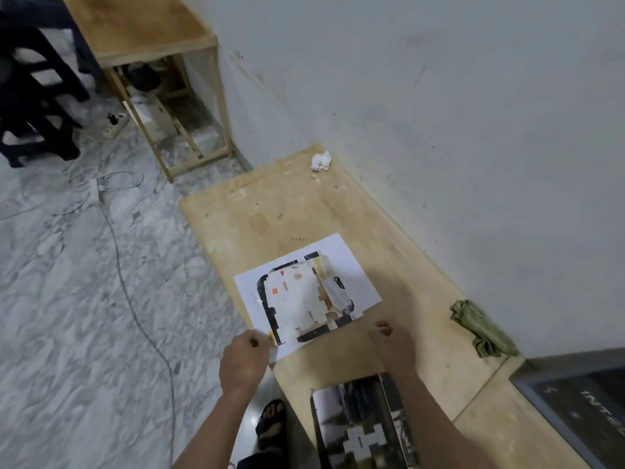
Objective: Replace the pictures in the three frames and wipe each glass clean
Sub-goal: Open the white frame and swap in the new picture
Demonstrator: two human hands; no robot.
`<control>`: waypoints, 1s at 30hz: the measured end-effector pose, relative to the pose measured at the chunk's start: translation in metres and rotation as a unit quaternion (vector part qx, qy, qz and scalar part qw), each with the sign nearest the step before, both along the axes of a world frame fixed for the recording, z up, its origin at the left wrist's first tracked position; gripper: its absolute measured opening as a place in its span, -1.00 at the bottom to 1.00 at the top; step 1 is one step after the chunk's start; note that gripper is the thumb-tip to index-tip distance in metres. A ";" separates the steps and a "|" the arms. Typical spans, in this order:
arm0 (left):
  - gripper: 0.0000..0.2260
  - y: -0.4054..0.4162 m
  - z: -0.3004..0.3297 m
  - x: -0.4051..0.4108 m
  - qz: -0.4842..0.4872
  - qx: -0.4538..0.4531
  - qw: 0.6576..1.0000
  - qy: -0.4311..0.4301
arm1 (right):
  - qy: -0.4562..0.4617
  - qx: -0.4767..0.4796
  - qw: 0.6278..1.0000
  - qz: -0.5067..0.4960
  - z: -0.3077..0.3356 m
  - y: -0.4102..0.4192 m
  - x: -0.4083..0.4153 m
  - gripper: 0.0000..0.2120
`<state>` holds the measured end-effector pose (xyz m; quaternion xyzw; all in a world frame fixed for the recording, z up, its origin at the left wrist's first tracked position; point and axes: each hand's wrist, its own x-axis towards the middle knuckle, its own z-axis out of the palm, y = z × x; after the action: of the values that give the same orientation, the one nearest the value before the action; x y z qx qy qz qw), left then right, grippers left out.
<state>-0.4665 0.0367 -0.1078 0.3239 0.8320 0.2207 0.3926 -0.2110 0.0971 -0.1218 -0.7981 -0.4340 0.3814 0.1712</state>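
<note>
A printed picture [306,292] on a white sheet lies flat on the wooden table [399,252], in the middle of it. My left hand [244,360] pinches the sheet's near left corner with curled fingers. To the right, my right hand [394,346] hovers just off the sheet's near edge, fingers loosely curled and holding nothing. A dark frame with a picture in it [358,431] lies at the table's near edge, partly under my right forearm. An olive-green cloth [482,328] lies crumpled by the wall on the right.
A crumpled white tissue [320,161] sits at the table's far end. A dark grey object with lettering [581,401] occupies the near right. A second wooden table [148,32] stands farther back. Cables [135,316] and a power strip [115,125] lie on the marble floor.
</note>
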 end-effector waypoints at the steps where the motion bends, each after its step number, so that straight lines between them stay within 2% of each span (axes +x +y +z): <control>1: -0.79 -0.012 0.000 0.008 -0.005 -0.012 1.000 -0.007 | -0.022 -0.014 1.000 0.014 0.002 -0.012 0.010 -0.79; 3: -0.89 -0.037 -0.008 0.024 -0.008 -0.056 0.998 -0.041 | -0.066 -0.034 0.997 0.035 0.003 -0.039 0.033 -0.76; 5: -0.80 -0.063 -0.019 0.040 -0.014 -0.121 0.991 -0.060 | -0.119 -0.051 0.990 0.048 -0.001 -0.066 0.053 -0.76; 7: -0.71 -0.086 -0.026 0.059 -0.012 -0.149 0.986 -0.074 | -0.164 -0.071 0.981 0.072 -0.004 -0.091 0.071 -0.80; 9: -0.75 -0.106 -0.029 0.078 -0.002 -0.155 0.983 -0.099 | -0.188 -0.085 0.973 0.105 -0.006 -0.110 0.082 -0.86; 12: -0.85 -0.126 -0.032 0.094 0.036 -0.139 0.976 -0.162 | -0.152 -0.076 0.979 0.111 -0.008 -0.132 0.084 -0.92; 14: -0.92 -0.133 -0.028 0.097 0.064 -0.114 0.975 -0.178 | -0.103 -0.071 0.987 0.105 -0.007 -0.143 0.082 -0.88; 17: -0.58 -0.143 -0.016 0.094 0.089 -0.079 0.977 -0.178 | -0.054 -0.066 0.990 0.109 -0.003 -0.158 0.083 -0.86; 20: -0.51 -0.156 -0.005 0.092 0.084 -0.080 0.976 -0.186 | -0.020 -0.075 0.993 0.092 0.005 -0.175 0.090 -0.89; 23: -0.60 -0.162 -0.007 0.097 0.073 -0.098 0.970 -0.209 | -0.007 -0.094 0.992 0.087 0.006 -0.190 0.099 -0.86; 28: -0.82 -0.163 -0.023 0.108 0.046 -0.080 0.980 -0.178 | -0.027 -0.089 0.993 0.073 0.008 -0.208 0.110 -0.92; 30: -0.78 -0.169 -0.024 0.111 0.036 -0.068 0.981 -0.178 | -0.029 -0.087 0.994 0.063 0.003 -0.217 0.112 -0.86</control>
<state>-0.3552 -0.1321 -0.1317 0.2216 0.7728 0.2320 0.5475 -0.0993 -0.1196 -0.1187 -0.7913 -0.4537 0.4047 0.0643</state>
